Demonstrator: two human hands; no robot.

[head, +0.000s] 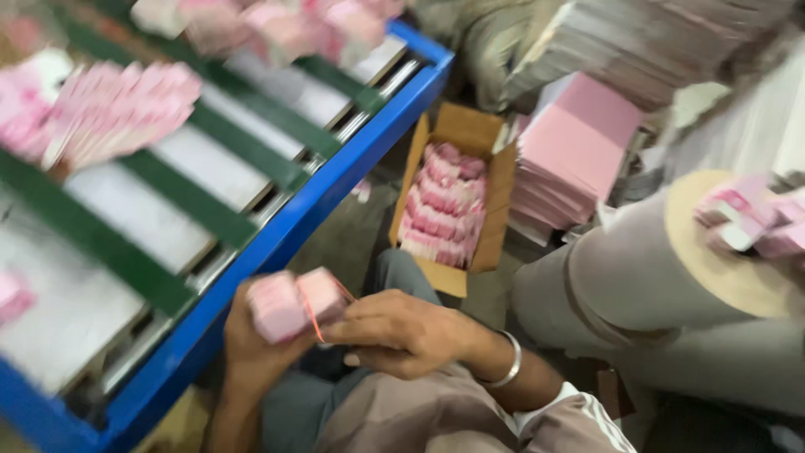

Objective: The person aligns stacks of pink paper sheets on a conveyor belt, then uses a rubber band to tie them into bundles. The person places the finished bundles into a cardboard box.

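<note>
Starting at the far left, a fan of pink slips (117, 105) lies on the conveyor (277, 226), a blue-framed bed with green belts, and more pink piles sit further up the same belts. Just off the conveyor's near blue edge, the left hand (251, 348) is cupped under a bundle of pink slips (298, 304) and grips it from below. An orange rubber band (312, 320) runs around the bundle. The right hand (407, 331), a metal bangle on its wrist, pinches the bundle's right side where the band sits.

Right of the conveyor, on the floor, an open cardboard box (457, 197) holds rows of similar bundles. Further right stand stacks of pink sheets (574, 155) and a large paper roll (654, 268) with loose slips on its end.

A likely slip: the stretched band could snap or roll off the corner, letting the bundle splay and drop beside the conveyor rather than stay neat. Motion blur hides the finer finger positions.
</note>
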